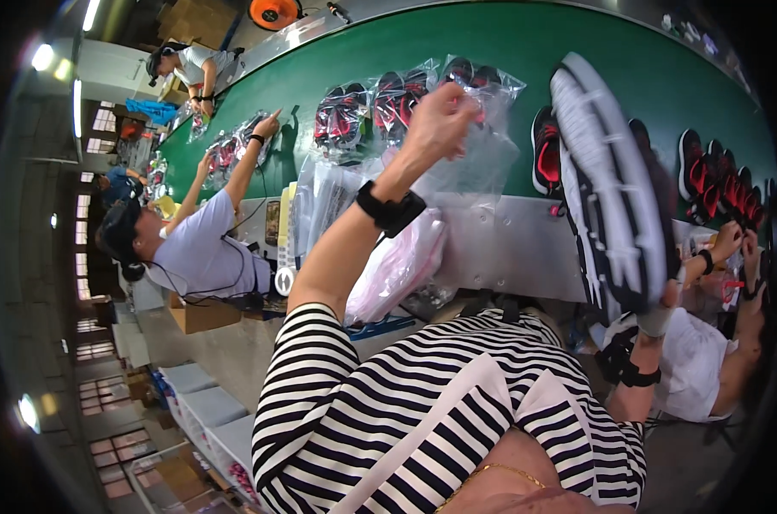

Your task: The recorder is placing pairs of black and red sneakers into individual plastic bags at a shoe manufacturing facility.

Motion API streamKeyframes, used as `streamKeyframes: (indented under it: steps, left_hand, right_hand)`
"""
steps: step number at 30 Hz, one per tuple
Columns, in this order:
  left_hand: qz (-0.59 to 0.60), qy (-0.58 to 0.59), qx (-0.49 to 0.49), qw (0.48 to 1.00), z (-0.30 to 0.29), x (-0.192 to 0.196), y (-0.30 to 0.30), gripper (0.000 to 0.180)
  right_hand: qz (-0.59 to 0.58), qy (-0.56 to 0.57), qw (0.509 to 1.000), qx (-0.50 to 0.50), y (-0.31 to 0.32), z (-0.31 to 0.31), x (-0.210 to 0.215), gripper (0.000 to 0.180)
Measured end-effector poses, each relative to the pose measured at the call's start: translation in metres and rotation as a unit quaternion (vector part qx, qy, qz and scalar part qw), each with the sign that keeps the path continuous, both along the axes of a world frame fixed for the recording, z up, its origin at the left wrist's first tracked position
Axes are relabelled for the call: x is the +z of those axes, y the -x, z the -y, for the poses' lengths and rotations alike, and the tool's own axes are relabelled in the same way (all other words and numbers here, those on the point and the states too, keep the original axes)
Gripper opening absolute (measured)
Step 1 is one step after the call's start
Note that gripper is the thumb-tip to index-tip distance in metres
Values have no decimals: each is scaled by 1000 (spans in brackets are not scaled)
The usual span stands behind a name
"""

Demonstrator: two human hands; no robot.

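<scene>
While right hand clasps white-soled sneakers, left hand, fingers half-curled, hold unclear, should steady plastic bag.

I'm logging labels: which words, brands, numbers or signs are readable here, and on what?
None can be read.
Raised shoe: no legible text; blurred.
Bagged shoes: any marks too small.
Wrist device: dark, nothing legible.
Orange disc: centre too small to read.

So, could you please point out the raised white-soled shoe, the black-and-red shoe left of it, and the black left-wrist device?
White-soled shoe [611, 158]: head view, middle of its sole.
Black-and-red shoe [548, 160]: head view, its red lining.
Black left-wrist device [404, 214]: head view, its casing.
</scene>
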State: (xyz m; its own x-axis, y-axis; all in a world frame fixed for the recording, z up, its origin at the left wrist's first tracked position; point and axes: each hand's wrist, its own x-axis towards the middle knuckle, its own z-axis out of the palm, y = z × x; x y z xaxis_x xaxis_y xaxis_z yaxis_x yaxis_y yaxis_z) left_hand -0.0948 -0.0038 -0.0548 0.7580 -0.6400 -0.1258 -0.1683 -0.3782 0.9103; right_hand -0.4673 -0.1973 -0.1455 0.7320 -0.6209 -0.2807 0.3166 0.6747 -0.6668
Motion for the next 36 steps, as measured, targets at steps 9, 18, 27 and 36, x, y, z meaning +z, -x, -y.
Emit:
streamKeyframes:
  steps: [9,18,27,36]
  left_hand:
    - [-130,177,-92,971,36,40,-13,25]
    - [169,210,-78,960,59,-27,22,13]
    - [128,109,-42,985,76,-10,-45,29]
    - [-183,145,-65,970,78,17,-35,29]
  right_hand:
    - [-116,361,924,40,-82,-6,-19,33]
    - [-265,749,597,113,-136,-45,52,35]
    - [-189,753,622,96,-106,-34,108,39]
    - [0,286,957,-46,-70,20,-50,58]
